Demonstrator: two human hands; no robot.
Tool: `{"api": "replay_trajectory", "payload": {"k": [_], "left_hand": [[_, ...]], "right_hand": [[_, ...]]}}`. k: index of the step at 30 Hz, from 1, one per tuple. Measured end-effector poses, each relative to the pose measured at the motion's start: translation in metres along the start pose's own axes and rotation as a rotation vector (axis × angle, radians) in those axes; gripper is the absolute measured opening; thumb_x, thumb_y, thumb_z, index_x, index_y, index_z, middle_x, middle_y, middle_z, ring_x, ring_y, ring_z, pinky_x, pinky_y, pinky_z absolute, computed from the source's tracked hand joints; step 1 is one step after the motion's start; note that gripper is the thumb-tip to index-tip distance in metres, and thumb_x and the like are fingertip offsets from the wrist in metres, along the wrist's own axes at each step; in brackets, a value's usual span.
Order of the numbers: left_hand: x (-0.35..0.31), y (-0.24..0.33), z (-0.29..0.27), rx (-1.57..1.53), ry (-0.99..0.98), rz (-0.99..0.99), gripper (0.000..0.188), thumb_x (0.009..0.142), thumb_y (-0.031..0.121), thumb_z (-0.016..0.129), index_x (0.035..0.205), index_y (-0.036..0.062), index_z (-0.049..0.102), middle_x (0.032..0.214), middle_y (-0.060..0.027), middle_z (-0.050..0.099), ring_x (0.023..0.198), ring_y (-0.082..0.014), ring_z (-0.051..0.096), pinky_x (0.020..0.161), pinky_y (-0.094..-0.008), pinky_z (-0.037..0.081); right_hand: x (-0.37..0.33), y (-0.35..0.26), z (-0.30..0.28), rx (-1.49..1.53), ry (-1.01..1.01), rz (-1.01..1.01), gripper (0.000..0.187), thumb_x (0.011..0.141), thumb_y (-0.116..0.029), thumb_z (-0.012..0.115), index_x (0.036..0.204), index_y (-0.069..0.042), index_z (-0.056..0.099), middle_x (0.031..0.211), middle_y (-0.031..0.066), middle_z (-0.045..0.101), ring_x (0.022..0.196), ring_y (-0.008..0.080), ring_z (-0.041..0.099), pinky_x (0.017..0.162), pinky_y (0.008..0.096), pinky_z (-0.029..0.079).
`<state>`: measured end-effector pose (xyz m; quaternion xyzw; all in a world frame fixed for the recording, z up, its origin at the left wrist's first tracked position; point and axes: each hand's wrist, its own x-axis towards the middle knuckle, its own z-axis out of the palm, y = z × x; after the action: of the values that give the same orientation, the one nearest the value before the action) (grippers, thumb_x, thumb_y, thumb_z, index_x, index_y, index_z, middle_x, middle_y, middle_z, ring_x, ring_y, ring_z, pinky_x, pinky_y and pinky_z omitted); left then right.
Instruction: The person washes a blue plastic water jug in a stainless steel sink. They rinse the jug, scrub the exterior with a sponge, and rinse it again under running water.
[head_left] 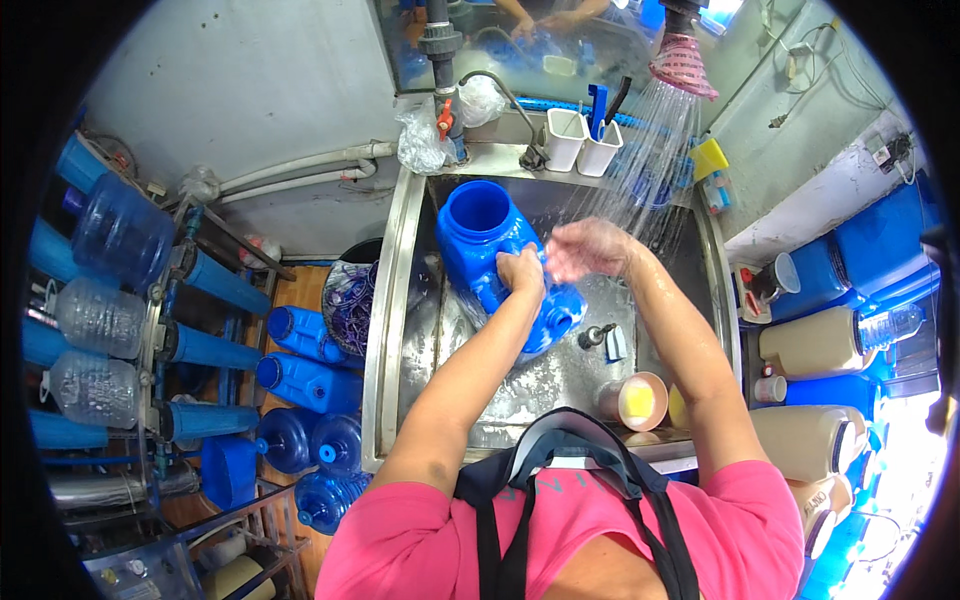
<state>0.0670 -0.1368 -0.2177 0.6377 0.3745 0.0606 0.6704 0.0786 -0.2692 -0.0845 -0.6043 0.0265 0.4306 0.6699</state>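
A blue plastic water jug (470,250) with a wide uncapped mouth stands tilted in the metal sink (440,400). A round outlet shows low on its near right side. My left hand (521,272) is closed around the jug's handle. Just to the right, my right hand (588,250) is raised with its fingers apart, slightly blurred and holding nothing. Water falls from a shower outlet wrapped in pink material (684,68), close to my right hand. In the sink's near right part lies a cup (638,400) with something yellow inside.
Small dark fittings (592,337) lie mid-sink. Two white holders (566,138) with brushes stand on the back ledge, near a pipe with a red valve (446,118). Blue jugs (310,380) stand on the floor at left; beige containers (815,345) line the right.
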Motion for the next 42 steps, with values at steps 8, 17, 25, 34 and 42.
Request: {"api": "replay_trajectory", "payload": {"k": [8, 17, 25, 34, 42], "left_hand": [[-0.009, 0.021, 0.003, -0.570, -0.443, -0.187, 0.025, 0.084, 0.014, 0.069, 0.097, 0.0021, 0.051, 0.079, -0.0131, 0.061, 0.062, -0.0254, 0.062, 0.054, -0.0393, 0.051], [0.009, -0.004, 0.021, -1.055, -0.703, -0.377, 0.043, 0.085, 0.033, 0.066, 0.111, 0.0004, 0.055, 0.109, -0.0171, 0.059, 0.093, -0.0260, 0.062, 0.078, -0.0408, 0.052], [0.015, 0.013, 0.026, -0.758, -0.740, -0.532, 0.028, 0.082, 0.033, 0.065, 0.096, 0.0104, 0.055, 0.089, -0.0111, 0.065, 0.086, -0.0279, 0.062, 0.079, -0.0409, 0.051], [-0.049, 0.022, 0.033, -0.193, 0.020, -0.274, 0.051, 0.084, 0.008, 0.057, 0.131, -0.0054, 0.040, 0.125, -0.0259, 0.055, 0.113, -0.0404, 0.057, 0.097, -0.0433, 0.047], [-0.040, 0.014, -0.031, -0.546, -0.798, -0.305, 0.014, 0.082, 0.012, 0.069, 0.080, 0.0088, 0.055, 0.063, -0.0056, 0.056, 0.057, -0.0205, 0.056, 0.056, -0.0393, 0.048]], "right_hand": [[-0.012, -0.018, -0.008, -0.299, 0.250, -0.002, 0.033, 0.093, -0.026, 0.058, 0.097, 0.006, 0.065, 0.086, 0.0195, 0.069, 0.073, 0.0300, 0.070, 0.065, 0.0369, 0.059], [-0.009, -0.024, 0.017, -0.019, -0.094, -0.164, 0.034, 0.097, -0.026, 0.052, 0.103, 0.006, 0.062, 0.093, 0.0188, 0.069, 0.081, 0.0276, 0.070, 0.073, 0.0354, 0.059], [-0.026, -0.029, -0.003, -0.159, 0.261, -0.123, 0.032, 0.095, -0.024, 0.055, 0.100, 0.007, 0.063, 0.092, 0.0212, 0.069, 0.082, 0.0293, 0.070, 0.071, 0.0365, 0.059], [-0.009, -0.029, -0.002, 0.068, 0.226, -0.154, 0.033, 0.096, -0.022, 0.054, 0.100, 0.009, 0.062, 0.090, 0.0201, 0.069, 0.079, 0.0288, 0.070, 0.073, 0.0382, 0.059], [-0.039, -0.010, -0.006, -0.709, -0.199, 0.361, 0.025, 0.085, -0.016, 0.062, 0.095, 0.006, 0.068, 0.087, 0.0176, 0.070, 0.072, 0.0257, 0.070, 0.066, 0.0364, 0.058]]}}
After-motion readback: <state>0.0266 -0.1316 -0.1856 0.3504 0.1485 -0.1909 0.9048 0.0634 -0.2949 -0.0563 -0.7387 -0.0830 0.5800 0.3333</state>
